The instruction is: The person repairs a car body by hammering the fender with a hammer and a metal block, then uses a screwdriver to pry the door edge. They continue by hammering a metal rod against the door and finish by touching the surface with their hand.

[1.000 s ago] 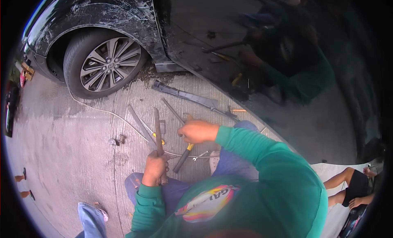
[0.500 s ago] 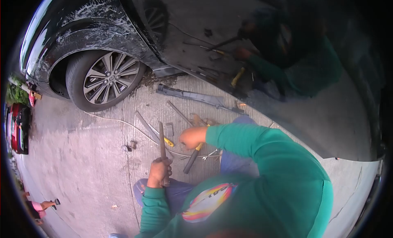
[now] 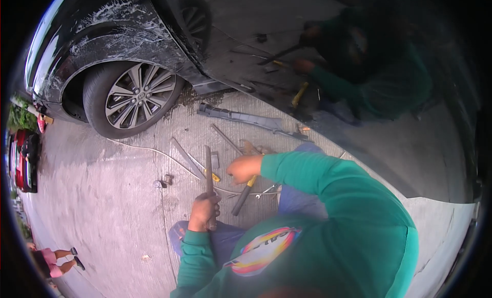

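Observation:
Upright in my left hand (image 3: 204, 212) is a long, dark, flat bar (image 3: 209, 167), with my fingers wrapped round its lower end. My right hand (image 3: 245, 169) is over the tools on the ground, its fingers curled; what they hold, if anything, is hidden. Beneath it lies a hammer-like tool with a yellow and black handle (image 3: 242, 198). Left of that hand are a yellow-ended tool (image 3: 212, 176), a flat metal strip (image 3: 185, 157) and a small dark block (image 3: 214, 159). A thin rod (image 3: 225, 138) lies above, and a small wrench (image 3: 264, 192) to the right.
A black car with a scraped fender (image 3: 115, 34) and a wheel (image 3: 138, 97) stands at the top; its door reflects the scene. A long grey part (image 3: 241, 119), a cable (image 3: 146, 148) and small metal pieces (image 3: 164, 181) lie on the concrete. A person's legs (image 3: 64, 259) show lower left.
The bar and my left hand have shifted slightly right in view. My right hand stays nearly in place above the tools. More of the other person's legs shows at the lower left.

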Tool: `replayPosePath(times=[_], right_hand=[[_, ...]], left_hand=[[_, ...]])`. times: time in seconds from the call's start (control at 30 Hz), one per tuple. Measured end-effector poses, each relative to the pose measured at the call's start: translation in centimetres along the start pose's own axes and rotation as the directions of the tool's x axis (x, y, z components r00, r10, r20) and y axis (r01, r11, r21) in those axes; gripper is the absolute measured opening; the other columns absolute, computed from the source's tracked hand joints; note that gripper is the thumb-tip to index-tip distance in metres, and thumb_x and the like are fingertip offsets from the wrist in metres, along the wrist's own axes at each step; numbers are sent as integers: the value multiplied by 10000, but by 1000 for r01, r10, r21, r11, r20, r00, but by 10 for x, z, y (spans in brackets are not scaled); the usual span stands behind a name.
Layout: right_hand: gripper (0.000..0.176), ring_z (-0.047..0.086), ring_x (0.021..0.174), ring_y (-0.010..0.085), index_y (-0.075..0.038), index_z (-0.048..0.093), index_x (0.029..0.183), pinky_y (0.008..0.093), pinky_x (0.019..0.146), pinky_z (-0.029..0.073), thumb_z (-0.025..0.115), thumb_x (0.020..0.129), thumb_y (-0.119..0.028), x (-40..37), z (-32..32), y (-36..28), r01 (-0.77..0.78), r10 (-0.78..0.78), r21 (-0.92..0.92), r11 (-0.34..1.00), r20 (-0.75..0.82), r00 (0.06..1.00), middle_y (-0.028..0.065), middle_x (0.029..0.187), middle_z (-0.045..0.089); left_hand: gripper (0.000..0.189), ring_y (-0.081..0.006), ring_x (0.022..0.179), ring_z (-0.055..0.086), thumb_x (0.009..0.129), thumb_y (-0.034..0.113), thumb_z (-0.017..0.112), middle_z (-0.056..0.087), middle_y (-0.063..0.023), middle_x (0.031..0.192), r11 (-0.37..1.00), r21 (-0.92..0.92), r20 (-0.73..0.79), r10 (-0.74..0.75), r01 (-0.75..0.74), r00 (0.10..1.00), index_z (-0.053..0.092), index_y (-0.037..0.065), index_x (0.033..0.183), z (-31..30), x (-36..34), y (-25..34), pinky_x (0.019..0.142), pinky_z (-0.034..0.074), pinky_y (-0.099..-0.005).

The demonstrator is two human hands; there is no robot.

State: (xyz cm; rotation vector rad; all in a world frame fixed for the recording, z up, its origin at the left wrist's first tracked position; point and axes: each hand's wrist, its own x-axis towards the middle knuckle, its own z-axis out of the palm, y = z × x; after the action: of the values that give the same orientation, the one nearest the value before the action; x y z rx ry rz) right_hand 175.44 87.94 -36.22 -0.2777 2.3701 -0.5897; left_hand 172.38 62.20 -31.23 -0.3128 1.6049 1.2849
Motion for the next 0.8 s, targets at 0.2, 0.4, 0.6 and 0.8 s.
replayPosePath(times=[0.2,0.4,0.6,0.8], right_hand=[[432,726,1085,447,-26,751,1183,564,932,561,747,941,-384,-1,-8,-9,-39,39,-11,999,28,999,234,1120,766],[436,727,1118,441,-42,740,1264,559,955,565,724,938,-330,-7,-20,-26,13,-13,-1,1000,10,1000,228,1162,768],[460,727,1159,427,-61,739,1306,541,988,572,724,930,-325,-3,-21,-28,-4,5,-5,1000,37,999,207,1218,773],[460,727,1162,424,-64,743,1304,546,979,576,739,925,-323,0,-17,-26,-7,7,-18,1000,42,999,203,1216,775]], left_hand=[[253,-127,604,537,933,74,725,562,-17,778,999,31,32,-29,28,999,646,-35,1147,-7,4,-4,523,479,-307],[249,-130,618,533,929,85,719,557,-25,782,999,14,23,-33,33,999,639,-29,1135,-13,1,-6,527,472,-306],[275,-101,592,510,938,94,739,539,3,758,999,0,-4,-38,38,999,645,-8,1176,-14,2,-8,496,436,-275],[232,-89,554,462,948,92,722,508,23,730,997,4,-20,-72,72,997,645,0,1146,-8,-3,-2,464,383,-257]])
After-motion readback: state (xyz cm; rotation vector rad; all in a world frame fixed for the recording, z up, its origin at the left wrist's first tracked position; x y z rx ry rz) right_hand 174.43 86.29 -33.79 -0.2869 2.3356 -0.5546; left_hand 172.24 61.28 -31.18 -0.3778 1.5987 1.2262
